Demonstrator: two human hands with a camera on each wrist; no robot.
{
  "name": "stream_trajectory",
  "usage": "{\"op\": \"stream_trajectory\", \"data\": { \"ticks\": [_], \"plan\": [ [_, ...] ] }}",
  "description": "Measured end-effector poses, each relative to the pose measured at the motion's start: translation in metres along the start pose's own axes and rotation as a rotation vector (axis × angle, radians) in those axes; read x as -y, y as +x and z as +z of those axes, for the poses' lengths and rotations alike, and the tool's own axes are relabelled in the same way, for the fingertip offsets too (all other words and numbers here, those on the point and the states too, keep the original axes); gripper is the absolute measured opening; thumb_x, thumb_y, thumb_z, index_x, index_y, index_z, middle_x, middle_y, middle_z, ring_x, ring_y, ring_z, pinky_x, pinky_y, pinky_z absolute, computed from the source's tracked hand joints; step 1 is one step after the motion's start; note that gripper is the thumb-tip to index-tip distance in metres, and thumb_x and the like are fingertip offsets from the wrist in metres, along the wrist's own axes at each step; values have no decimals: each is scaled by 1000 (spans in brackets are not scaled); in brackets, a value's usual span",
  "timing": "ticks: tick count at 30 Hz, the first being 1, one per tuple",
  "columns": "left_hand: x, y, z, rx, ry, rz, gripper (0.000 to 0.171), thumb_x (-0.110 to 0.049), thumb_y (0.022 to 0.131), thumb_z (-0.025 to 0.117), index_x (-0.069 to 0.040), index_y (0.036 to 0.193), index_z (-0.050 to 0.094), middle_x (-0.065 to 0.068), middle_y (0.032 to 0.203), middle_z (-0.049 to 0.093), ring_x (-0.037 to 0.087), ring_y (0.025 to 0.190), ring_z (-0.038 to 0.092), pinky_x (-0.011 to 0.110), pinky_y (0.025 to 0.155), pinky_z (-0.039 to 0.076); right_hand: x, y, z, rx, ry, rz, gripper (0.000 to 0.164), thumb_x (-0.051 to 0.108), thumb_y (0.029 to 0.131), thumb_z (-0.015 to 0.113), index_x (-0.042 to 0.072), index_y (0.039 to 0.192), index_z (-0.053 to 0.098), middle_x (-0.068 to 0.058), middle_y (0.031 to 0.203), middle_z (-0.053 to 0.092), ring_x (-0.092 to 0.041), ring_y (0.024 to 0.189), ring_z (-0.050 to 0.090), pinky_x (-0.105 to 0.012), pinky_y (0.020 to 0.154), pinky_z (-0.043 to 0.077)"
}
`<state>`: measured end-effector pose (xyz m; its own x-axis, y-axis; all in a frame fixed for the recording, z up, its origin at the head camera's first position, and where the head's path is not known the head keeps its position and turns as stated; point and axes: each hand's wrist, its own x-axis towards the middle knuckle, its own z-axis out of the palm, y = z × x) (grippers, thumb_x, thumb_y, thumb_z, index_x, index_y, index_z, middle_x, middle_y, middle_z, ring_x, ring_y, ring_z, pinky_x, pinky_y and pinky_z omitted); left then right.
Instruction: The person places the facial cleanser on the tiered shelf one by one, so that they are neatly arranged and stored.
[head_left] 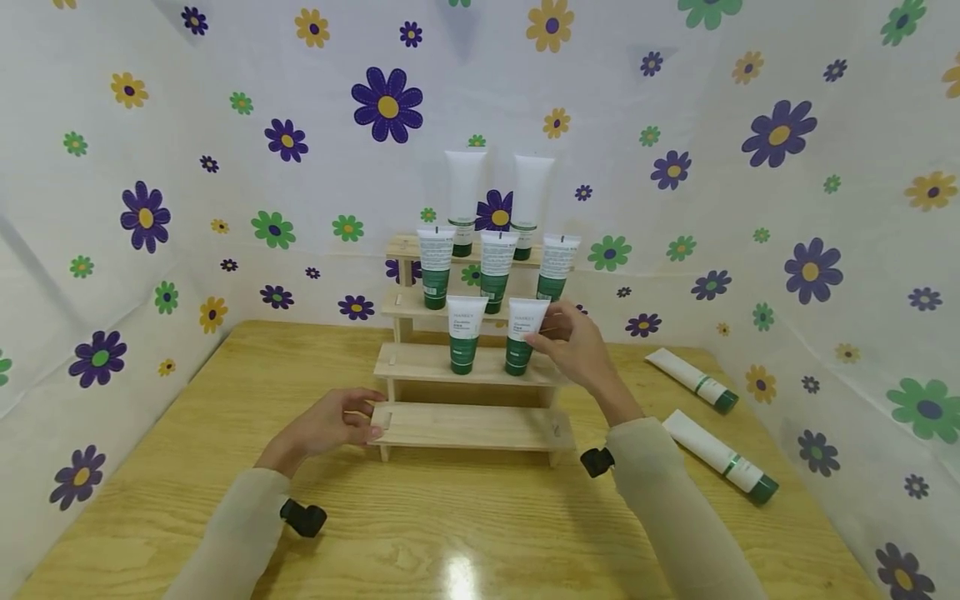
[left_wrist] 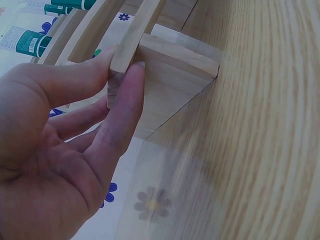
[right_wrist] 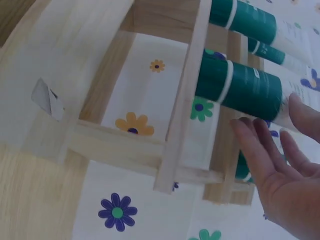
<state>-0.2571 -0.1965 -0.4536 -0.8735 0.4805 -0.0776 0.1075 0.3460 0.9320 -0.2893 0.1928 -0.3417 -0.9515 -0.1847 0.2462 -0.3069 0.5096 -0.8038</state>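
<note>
In the head view a tiered wooden display shelf (head_left: 450, 425) stands on the table. My left hand (head_left: 337, 421) pinches the left end of its lowest step between thumb and fingers; the left wrist view shows the pinched board (left_wrist: 131, 47). Two small white-and-green tubes stand on the step above: a left tube (head_left: 465, 333) and a right tube (head_left: 521, 354). Beside the right tube is my right hand (head_left: 573, 346), its thumb at the tube's edge. In the right wrist view its fingers (right_wrist: 262, 155) are spread loosely just off the green part.
Three tubes, including a middle tube (head_left: 495, 271), stand on a higher step. Two large tubes, one a white tube (head_left: 467, 187), stand upside down on top. Two more large tubes, a rear one (head_left: 682, 371) and a front one (head_left: 712, 446), lie on the table at right.
</note>
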Motion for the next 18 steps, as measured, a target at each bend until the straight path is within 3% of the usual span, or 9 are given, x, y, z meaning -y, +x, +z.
{"op": "stream_trajectory", "data": {
  "ticks": [9,18],
  "plan": [
    [2,0,-1,-1,17,5,64,-13,95,75,8,147,45,24,119,63,21,95,70,39,80,66,-8,-20,-56,56,-100,21,47,21,103,66,-1,141,51,-30,131,66,-44,111,70,-45,90,64],
    [5,1,-3,-1,13,11,62,-11,95,75,7,146,46,24,118,64,20,93,71,39,78,66,-37,-47,-113,185,-266,119,49,20,104,63,-9,140,49,-37,131,61,-46,112,68,-47,86,64]
  ]
}}
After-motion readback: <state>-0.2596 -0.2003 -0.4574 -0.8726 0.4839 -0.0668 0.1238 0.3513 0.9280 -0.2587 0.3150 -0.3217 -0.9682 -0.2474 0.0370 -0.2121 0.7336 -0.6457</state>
